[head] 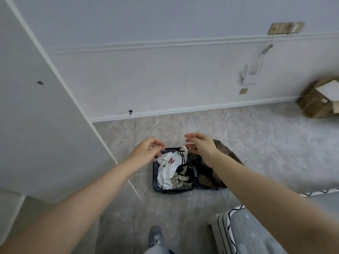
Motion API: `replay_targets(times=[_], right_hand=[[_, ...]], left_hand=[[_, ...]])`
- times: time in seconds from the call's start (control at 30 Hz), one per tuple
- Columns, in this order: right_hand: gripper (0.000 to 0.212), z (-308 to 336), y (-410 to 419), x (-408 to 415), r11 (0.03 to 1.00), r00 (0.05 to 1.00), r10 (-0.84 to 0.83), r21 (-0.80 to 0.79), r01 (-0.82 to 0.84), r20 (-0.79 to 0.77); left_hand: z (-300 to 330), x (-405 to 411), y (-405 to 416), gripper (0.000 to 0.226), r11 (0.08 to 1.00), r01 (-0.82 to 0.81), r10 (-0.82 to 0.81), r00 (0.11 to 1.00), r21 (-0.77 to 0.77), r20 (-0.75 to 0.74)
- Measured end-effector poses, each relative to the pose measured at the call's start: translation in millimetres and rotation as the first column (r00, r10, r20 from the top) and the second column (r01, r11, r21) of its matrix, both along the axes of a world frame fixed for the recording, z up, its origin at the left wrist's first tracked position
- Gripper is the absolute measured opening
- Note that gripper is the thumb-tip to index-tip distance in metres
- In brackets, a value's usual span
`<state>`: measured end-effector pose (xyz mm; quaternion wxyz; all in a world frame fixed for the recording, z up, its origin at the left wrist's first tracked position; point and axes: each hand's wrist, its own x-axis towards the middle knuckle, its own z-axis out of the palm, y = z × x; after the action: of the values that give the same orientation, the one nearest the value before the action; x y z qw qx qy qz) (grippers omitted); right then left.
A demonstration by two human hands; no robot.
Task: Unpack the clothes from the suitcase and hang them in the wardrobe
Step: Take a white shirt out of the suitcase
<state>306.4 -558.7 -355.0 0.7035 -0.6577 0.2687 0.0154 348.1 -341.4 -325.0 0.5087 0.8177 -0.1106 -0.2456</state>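
Right half of the open suitcase (156, 173) on the grey tile floor (256, 140) mostly blocked by the right forearm, brownish contents probably fabric. Crumpled white clothes (167, 171) piled in the left half. Left hand (147, 153) and right hand (200, 145) above, fingers loosely spread, gripping nothing.

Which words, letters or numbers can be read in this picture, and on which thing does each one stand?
"N": a red letter on the white garment lying in the open suitcase.
No other text shows; the wall plates are too blurred to read any marking.
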Motion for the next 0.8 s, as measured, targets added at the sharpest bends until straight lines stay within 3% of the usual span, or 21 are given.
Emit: replay_targets(times=[0.27,0.53,0.8], right_hand=[[0.026,-12,-29,45,0.987,0.984,-0.160,0.008,0.161,-0.071],[0.026,-32,-66,76,0.975,0.967,-0.216,0.025,0.221,-0.134],[0.024,-72,-139,131,0.986,0.960,-0.159,0.011,0.166,-0.230]], left_hand=[[-15,80,-38,0.023,0.979,0.147,-0.120,0.976,0.142,-0.179],[-39,127,-89,0.019,0.976,0.191,-0.161,0.953,0.100,-0.256],[-79,180,-155,0.012,0.990,0.083,-0.046,0.955,0.115,-0.293]])
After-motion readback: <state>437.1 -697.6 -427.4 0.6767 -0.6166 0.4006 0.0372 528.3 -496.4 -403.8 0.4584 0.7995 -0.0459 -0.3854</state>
